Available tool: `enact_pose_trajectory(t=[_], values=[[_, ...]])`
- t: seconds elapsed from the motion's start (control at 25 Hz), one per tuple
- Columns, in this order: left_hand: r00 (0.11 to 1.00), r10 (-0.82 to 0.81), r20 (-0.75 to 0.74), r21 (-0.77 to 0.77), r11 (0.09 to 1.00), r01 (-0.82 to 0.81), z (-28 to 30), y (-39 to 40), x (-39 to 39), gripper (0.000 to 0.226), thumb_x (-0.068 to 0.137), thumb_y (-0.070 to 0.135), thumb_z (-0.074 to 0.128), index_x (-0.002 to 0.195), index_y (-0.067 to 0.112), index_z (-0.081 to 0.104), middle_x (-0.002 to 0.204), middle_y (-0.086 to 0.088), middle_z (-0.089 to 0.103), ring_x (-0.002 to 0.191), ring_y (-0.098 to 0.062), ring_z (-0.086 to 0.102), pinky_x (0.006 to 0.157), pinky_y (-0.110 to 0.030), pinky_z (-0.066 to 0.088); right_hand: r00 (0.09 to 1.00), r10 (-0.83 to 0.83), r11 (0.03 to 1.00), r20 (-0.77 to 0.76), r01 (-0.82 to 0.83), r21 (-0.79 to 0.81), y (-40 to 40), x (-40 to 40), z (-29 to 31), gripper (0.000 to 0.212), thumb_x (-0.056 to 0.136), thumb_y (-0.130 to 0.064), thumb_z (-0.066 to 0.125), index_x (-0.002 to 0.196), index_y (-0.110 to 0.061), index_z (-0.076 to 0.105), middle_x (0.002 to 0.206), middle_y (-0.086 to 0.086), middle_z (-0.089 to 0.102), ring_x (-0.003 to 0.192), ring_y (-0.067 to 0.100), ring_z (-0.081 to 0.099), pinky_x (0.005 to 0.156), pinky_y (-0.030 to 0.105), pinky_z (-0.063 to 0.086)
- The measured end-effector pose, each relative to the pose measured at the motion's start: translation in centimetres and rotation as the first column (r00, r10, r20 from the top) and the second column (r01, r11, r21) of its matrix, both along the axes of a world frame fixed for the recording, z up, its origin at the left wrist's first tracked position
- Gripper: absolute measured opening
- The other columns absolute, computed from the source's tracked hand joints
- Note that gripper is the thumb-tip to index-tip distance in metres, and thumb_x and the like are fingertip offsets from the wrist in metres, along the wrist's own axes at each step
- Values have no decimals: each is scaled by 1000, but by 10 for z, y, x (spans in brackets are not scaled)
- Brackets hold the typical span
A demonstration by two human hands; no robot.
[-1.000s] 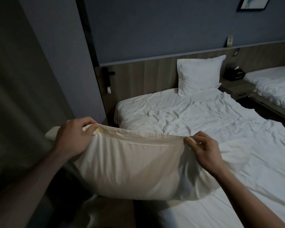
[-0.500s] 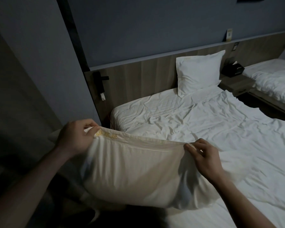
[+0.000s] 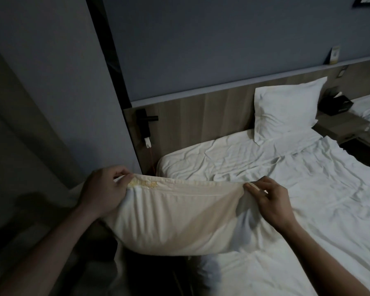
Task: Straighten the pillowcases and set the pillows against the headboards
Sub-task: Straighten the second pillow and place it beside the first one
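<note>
Over bed edge: left hand [image 3: 104, 192] and right hand [image 3: 269, 201] pinch top corners of pillow [image 3: 175, 218]; yellow hem marking illegible, lower edge in shadow.

I saw that the held pillow [image 3: 175, 218] wore a cream cloth case, matt and finely ribbed, with yellowish stitching near one corner. The bed sheet [image 3: 276, 174] was white cloth, matt and much wrinkled. The headboard [image 3: 201, 118] looked like wood-grain laminate, smooth. The second pillow [image 3: 286, 107] was white, creased cloth.
</note>
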State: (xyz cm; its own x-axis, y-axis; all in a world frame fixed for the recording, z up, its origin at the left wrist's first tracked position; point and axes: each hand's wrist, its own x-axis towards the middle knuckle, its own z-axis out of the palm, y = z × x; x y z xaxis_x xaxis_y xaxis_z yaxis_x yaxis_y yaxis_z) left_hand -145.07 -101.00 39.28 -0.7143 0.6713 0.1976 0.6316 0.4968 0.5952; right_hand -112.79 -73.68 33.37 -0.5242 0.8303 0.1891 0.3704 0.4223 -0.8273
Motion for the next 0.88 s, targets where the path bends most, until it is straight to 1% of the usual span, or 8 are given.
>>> enact_pose_trajectory(t=[0.16, 0.28, 0.36, 0.48, 0.56, 0.72, 0.8, 0.88], values=[[1000, -12, 29, 25, 1000, 12, -1, 27, -54, 20, 89, 36, 69, 70, 38, 63, 84, 10, 76, 88, -16, 71, 79, -37, 55, 999, -46, 998, -1, 46, 36, 30, -57, 1, 18, 95, -28, 75, 79, -25, 82, 82, 2, 65, 76, 18, 66, 71, 44, 52], [999, -24, 43, 52, 998, 22, 0, 52, -88, 17, 82, 44, 61, 67, 38, 64, 77, 14, 72, 86, -13, 71, 77, -35, 54, 997, -73, 995, 12, 72, 62, 48, -93, 4, 17, 96, -30, 74, 83, -24, 83, 81, 1, 65, 76, 14, 66, 71, 36, 50], [996, -13, 83, 48, 999, 9, -3, 70, -111, 19, 86, 40, 67, 67, 38, 65, 78, 14, 72, 88, -11, 71, 78, -33, 52, 993, -111, 992, 38, 109, 57, 64, -117, 2, 18, 96, -30, 74, 83, -22, 83, 80, 2, 65, 76, 14, 65, 70, 32, 48], [997, -21, 81, 45, 999, 17, -15, 92, -138, 24, 91, 26, 74, 70, 35, 67, 80, 13, 75, 91, -10, 73, 81, -35, 55, 992, -118, 991, 49, 114, 66, 91, -152, -1, 25, 96, -31, 73, 77, -18, 81, 75, 5, 61, 70, 16, 64, 68, 34, 46], [993, -46, 108, 55, 998, 40, -24, 109, -158, 19, 90, 31, 72, 72, 34, 68, 78, 15, 75, 88, -5, 73, 80, -36, 56, 991, -127, 991, 49, 124, 52, 115, -177, -8, 27, 96, -28, 73, 73, -16, 78, 73, 7, 59, 68, 18, 62, 66, 35, 45], [974, -53, 222, 65, 997, 39, -51, 147, -193, 14, 88, 37, 68, 75, 32, 72, 77, 18, 75, 82, 3, 71, 80, -35, 57, 992, -125, 992, -7, 125, -6, 164, -226, -30, 42, 96, -18, 74, 58, -5, 59, 68, 11, 54, 63, 26, 57, 64, 38, 43], [960, -71, 272, 54, 997, 59, -65, 170, -207, 13, 89, 34, 69, 77, 35, 72, 75, 18, 75, 77, 4, 71, 76, -31, 55, 993, -112, 994, -25, 111, -20, 189, -247, -43, 43, 96, -14, 73, 58, -3, 56, 68, 14, 53, 63, 27, 55, 64, 38, 42], [952, -79, 296, 32, 997, 73, -81, 191, -221, 26, 92, 22, 74, 69, 32, 71, 72, 20, 74, 74, 5, 70, 71, -21, 50, 994, -112, 994, -20, 111, -22, 215, -265, -59, 41, 95, -14, 73, 60, -2, 56, 67, 14, 53, 63, 26, 54, 65, 40, 43]])
